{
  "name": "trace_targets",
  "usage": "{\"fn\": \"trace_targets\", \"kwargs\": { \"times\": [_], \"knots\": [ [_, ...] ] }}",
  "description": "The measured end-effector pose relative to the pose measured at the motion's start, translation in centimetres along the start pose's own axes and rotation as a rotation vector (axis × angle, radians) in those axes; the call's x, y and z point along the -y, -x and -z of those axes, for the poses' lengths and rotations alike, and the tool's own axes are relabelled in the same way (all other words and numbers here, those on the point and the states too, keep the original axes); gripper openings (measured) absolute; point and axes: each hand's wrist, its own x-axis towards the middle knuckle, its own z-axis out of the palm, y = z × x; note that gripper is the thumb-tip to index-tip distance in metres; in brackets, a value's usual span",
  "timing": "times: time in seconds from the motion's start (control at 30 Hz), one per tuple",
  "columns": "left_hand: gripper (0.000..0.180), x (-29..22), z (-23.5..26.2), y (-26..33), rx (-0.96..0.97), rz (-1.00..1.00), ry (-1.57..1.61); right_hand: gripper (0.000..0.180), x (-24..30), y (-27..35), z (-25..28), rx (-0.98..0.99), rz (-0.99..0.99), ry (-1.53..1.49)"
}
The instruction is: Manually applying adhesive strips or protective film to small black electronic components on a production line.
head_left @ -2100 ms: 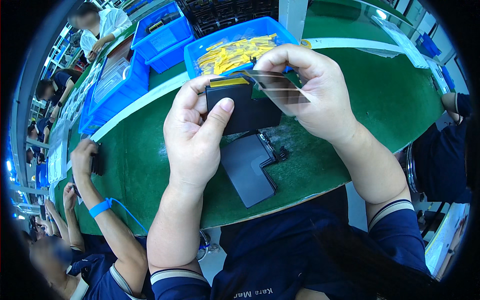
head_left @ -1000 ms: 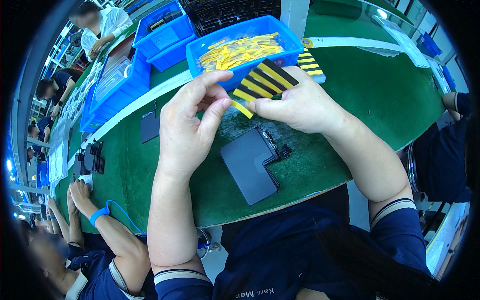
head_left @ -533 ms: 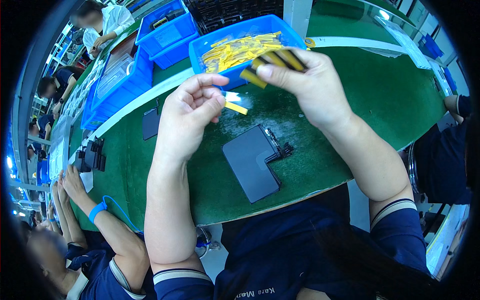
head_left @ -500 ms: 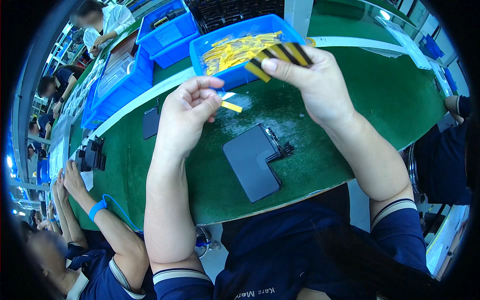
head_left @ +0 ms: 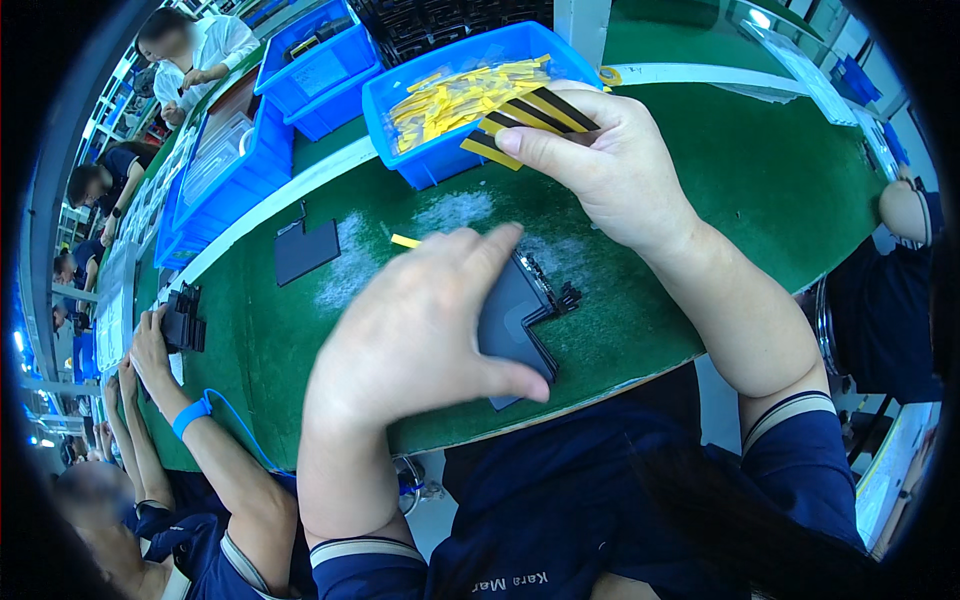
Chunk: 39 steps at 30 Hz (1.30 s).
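Observation:
My left hand [head_left: 410,320] is spread over a flat dark-grey L-shaped pack [head_left: 507,320] on the green table, thumb held well apart from the fingers. The hand hides the pack's left part; small electronic parts and a black connector show along its right edge. Just beyond the left fingers a short yellow strip [head_left: 405,241] shows; whether it touches them I cannot tell. My right hand [head_left: 620,165] pinches a fan of yellow-and-black strips [head_left: 535,112] between thumb and fingers, in front of a blue bin [head_left: 430,176] heaped with yellow strips [head_left: 455,95].
Another dark flat piece [head_left: 307,252] lies left of my left hand. Stacked blue bins [head_left: 335,85] and a long blue bin [head_left: 235,180] stand at the far left. A co-worker's hand [head_left: 150,350] touches black parts [head_left: 184,320] nearby. The table's front edge [head_left: 560,408] runs close to me.
My left hand has come nearer, down over the L-shaped pack, and its fingers have spread from a pinch on a yellow strip. The right hand has shifted slightly left, still holding its strips.

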Motion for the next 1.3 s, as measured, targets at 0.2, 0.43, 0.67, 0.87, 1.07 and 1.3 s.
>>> {"fn": "trace_targets", "kwargs": {
  "times": [0.2,0.43,0.67,0.87,1.07,1.3],
  "knots": [
    [0.075,-0.4,0.3,-0.1,-0.124,0.000,0.100,0.023,0.4,0.1,-0.1,-0.058,0.120,0.031],
    [0.024,-0.3,-0.8,-1.1,-0.436,0.277,1.047,0.021,2.0,1.2,-0.8,-0.019,0.043,0.004],
    [0.023,0.8,-1.5,-1.4,-0.432,0.210,1.224,0.020,2.2,1.2,-0.3,0.025,0.132,0.168],
    [0.023,0.7,-1.6,-1.4,-0.459,0.189,1.247,0.017,2.2,1.2,-0.4,-0.025,0.232,0.244],
    [0.023,0.6,-1.6,-1.3,-0.460,0.179,1.240,0.016,1.9,1.1,-0.4,-0.015,0.245,0.245],
    [0.023,0.7,-1.5,-1.4,-0.450,0.164,1.238,0.014,1.7,0.9,-0.4,-0.022,0.348,0.347]
  ]
}}
